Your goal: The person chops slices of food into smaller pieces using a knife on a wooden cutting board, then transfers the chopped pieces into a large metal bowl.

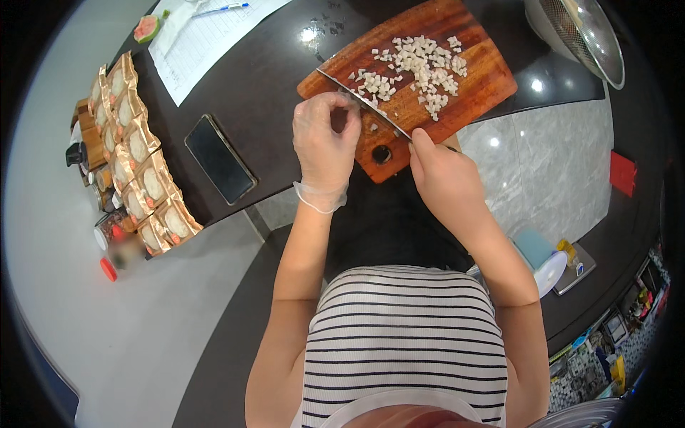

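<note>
My right hand (447, 174) grips a knife at its handle, which is mostly hidden in the fist. The thin blade (388, 116) reaches up and left over a reddish-brown wooden cutting board (481, 80). My left hand (324, 139) wears a clear plastic glove. Its thumb and fingers curl into a ring, with the fingertips at the blade's near side; whether they pinch anything is hidden. Small white diced pieces (423, 61) are spread across the board beyond the blade. A smaller cluster of dice (376, 84) lies right by the blade, and a few bits sit on the near side.
A phone (221, 159) lies left of the board on the dark table (267, 96). Farther left are joined gold packets (152, 182), printed paper (198, 48), a pen (222, 8) and a cut pink-fleshed fruit (146, 28). A metal strainer (586, 40) stands at the upper right.
</note>
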A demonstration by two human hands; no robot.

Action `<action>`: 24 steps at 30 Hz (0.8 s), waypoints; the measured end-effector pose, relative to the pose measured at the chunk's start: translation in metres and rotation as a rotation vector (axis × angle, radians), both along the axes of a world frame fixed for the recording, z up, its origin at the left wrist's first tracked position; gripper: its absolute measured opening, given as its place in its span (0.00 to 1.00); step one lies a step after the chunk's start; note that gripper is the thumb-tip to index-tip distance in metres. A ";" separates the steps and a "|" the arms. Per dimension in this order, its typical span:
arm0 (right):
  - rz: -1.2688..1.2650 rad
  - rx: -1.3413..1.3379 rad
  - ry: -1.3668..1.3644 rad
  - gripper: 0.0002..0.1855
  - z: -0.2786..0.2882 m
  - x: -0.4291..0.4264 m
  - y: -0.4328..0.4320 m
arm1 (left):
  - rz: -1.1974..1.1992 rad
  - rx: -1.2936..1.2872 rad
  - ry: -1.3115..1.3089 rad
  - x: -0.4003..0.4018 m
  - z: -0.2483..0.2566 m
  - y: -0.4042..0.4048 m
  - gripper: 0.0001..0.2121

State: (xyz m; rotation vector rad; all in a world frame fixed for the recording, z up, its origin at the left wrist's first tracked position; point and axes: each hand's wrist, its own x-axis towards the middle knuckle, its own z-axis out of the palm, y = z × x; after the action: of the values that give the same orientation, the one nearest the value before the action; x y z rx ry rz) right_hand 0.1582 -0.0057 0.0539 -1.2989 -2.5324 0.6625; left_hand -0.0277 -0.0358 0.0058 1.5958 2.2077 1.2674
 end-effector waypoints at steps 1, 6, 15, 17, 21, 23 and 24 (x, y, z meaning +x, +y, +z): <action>-0.008 0.018 -0.017 0.06 -0.003 0.000 -0.001 | -0.003 -0.016 -0.004 0.001 0.001 0.000 0.11; 0.005 -0.011 0.029 0.06 -0.005 0.000 -0.005 | 0.010 -0.023 0.015 -0.004 0.000 0.001 0.11; -0.044 -0.118 0.031 0.06 0.010 0.011 -0.001 | 0.016 0.000 0.012 -0.008 0.002 -0.006 0.10; -0.012 -0.085 0.072 0.06 0.011 0.007 0.001 | 0.017 -0.025 -0.027 -0.009 0.000 -0.006 0.10; 0.018 -0.068 0.050 0.06 0.008 0.002 0.001 | 0.014 -0.030 -0.046 -0.009 0.001 -0.005 0.10; 0.022 -0.043 0.006 0.06 0.002 0.002 0.000 | 0.009 -0.027 -0.037 -0.008 0.002 -0.005 0.09; 0.019 -0.046 0.002 0.06 0.000 0.001 0.001 | 0.006 -0.030 -0.041 -0.008 0.001 -0.004 0.09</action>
State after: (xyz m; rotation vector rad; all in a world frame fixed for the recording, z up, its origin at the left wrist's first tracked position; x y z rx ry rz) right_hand 0.1588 -0.0052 0.0537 -1.2905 -2.5451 0.7295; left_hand -0.0354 -0.0400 0.0070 1.5390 2.1981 1.2509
